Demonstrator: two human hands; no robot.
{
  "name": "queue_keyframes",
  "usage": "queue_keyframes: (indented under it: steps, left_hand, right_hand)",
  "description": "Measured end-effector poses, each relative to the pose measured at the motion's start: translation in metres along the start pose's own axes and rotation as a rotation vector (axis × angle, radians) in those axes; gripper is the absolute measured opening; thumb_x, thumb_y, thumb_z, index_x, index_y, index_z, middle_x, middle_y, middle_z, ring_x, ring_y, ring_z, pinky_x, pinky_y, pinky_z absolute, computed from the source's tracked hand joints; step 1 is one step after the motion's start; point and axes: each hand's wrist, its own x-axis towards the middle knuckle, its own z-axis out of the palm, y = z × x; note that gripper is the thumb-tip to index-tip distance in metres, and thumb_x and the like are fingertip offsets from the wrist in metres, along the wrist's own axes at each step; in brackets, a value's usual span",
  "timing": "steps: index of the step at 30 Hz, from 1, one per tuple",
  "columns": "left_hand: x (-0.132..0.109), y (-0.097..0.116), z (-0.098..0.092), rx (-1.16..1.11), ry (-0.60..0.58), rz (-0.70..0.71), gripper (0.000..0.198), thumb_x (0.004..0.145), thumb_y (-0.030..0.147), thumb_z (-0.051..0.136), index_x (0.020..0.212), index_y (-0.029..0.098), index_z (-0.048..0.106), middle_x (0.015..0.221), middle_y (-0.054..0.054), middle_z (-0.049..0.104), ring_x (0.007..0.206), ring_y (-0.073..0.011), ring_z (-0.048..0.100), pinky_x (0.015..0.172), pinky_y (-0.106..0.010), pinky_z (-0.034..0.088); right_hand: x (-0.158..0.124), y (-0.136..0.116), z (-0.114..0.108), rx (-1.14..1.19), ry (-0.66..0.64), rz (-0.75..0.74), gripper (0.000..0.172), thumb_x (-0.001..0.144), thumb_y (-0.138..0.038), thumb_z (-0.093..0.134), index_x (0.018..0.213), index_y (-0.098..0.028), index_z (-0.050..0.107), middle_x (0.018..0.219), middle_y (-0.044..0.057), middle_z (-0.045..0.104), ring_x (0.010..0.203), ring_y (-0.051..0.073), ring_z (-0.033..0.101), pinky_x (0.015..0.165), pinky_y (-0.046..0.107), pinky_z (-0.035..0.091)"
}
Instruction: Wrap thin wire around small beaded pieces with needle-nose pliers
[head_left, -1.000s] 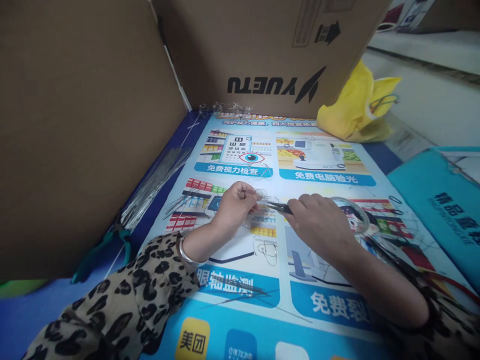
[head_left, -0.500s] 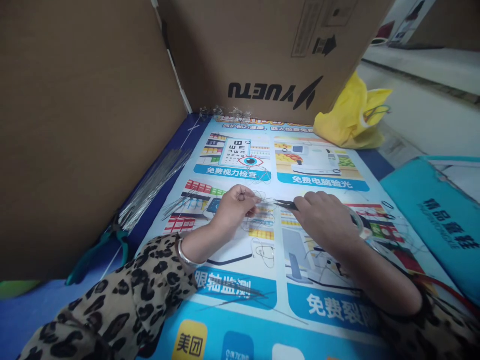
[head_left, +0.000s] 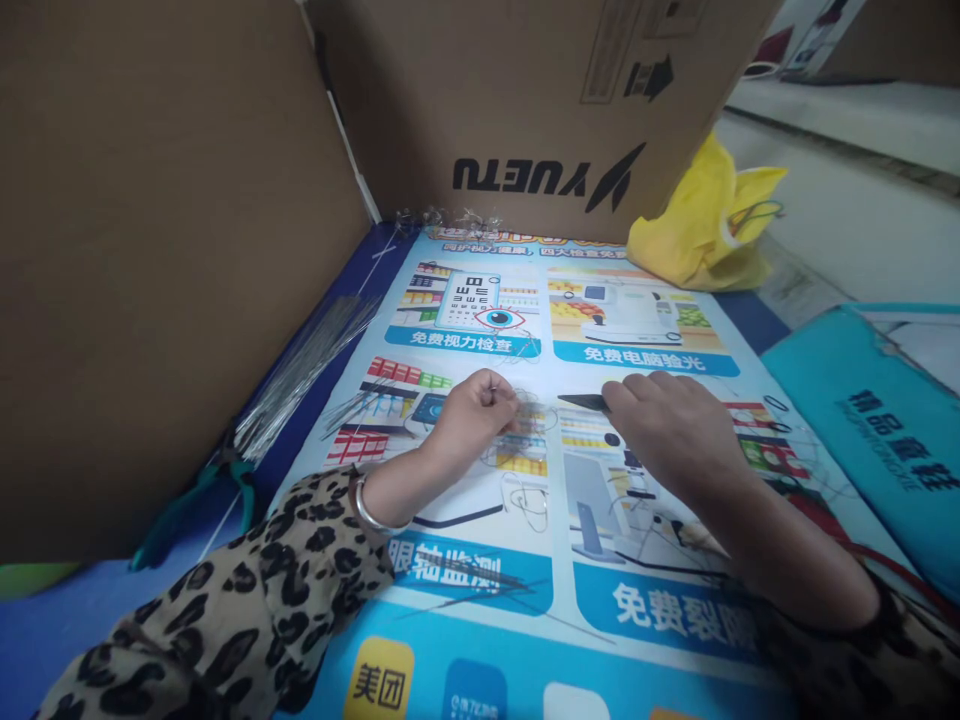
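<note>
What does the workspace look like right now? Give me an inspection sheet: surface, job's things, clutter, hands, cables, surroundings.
Surface: printed poster lying flat, blue top beneath.
Job's things: thin wire, tangled; dark tool, pointed toward it, a gap between them.
Clutter: wire rods bundled at left; green-handled pliers below them; wire loops loose on the poster; yellow bag at the back.
Hands: left hand, fingers pinching the thin wire; right hand closed on the dark tool.
Cables: red cord at the right edge, partly hidden.
Surroundings: cardboard boxes left and behind; teal bag at right.
</note>
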Motion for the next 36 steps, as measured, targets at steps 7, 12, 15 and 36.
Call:
queue_keyframes:
  steps: [7,12,15,36]
  left_hand:
    - [-0.002,0.001,0.002,-0.012,-0.034,-0.035,0.014,0.068,0.017,0.062,0.072,0.018,0.048,0.060,0.005,0.056,0.048,-0.0071,0.053,0.051,-0.020,0.040]
    - [-0.004,0.003,0.004,-0.031,0.015,-0.053,0.016,0.067,0.015,0.064,0.070,0.018,0.048,0.054,0.006,0.054,0.046,-0.0073,0.051,0.050,-0.020,0.039]
    - [-0.005,0.003,0.005,-0.056,0.051,-0.050,0.017,0.067,0.014,0.063,0.070,0.018,0.047,0.050,0.006,0.052,0.045,-0.0080,0.050,0.049,-0.020,0.038]
    - [-0.008,0.004,0.006,-0.189,0.080,-0.049,0.021,0.064,0.018,0.068,0.074,0.016,0.049,0.065,0.002,0.060,0.051,-0.0077,0.055,0.052,-0.020,0.039]
  right_hand:
    - [0.003,-0.008,0.000,0.063,-0.074,0.013,0.012,0.082,-0.014,0.046,0.077,-0.017,0.057,0.071,0.006,0.059,0.066,0.019,0.048,0.059,0.031,0.019]
    - [0.003,-0.015,-0.006,0.086,-0.065,0.031,0.015,0.083,-0.016,0.044,0.075,-0.017,0.057,0.070,0.006,0.058,0.066,0.019,0.048,0.059,0.031,0.019]
    - [0.003,-0.022,-0.012,0.080,-0.085,0.024,0.014,0.083,-0.016,0.046,0.074,-0.018,0.057,0.068,0.006,0.057,0.066,0.019,0.047,0.059,0.032,0.019]
    - [0.005,-0.012,-0.001,0.076,-0.225,0.103,0.014,0.085,-0.018,0.044,0.083,-0.018,0.059,0.078,0.007,0.060,0.074,0.020,0.050,0.062,0.031,0.021]
